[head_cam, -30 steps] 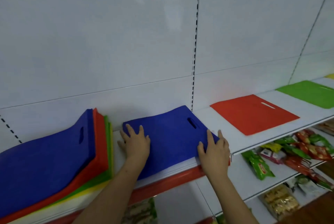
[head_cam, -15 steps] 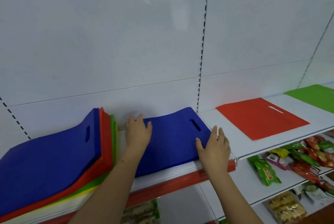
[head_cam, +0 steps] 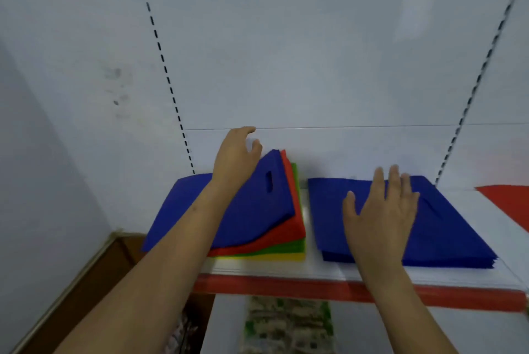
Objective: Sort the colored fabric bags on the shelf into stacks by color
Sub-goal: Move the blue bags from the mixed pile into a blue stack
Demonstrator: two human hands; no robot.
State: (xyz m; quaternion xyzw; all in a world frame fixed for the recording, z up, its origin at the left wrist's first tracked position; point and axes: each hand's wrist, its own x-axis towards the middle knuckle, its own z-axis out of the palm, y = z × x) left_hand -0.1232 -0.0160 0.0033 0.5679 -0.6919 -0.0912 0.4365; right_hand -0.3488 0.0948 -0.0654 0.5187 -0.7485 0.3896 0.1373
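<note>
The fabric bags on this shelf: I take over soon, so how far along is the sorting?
Done: a blue stack lies flat on the shelf, and a red bag lies apart at the right edge.
In hand: the left hand reaches over the mixed pile at its top blue bag; the right hand lies open on the blue stack.
Left: the pile's blue, red, green and yellow layers.

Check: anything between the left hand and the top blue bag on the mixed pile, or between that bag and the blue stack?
Nothing visible. The left hand is at the raised back edge of the top blue bag. Only a bare strip of shelf separates the pile from the blue stack, where the right hand lies flat.
</note>
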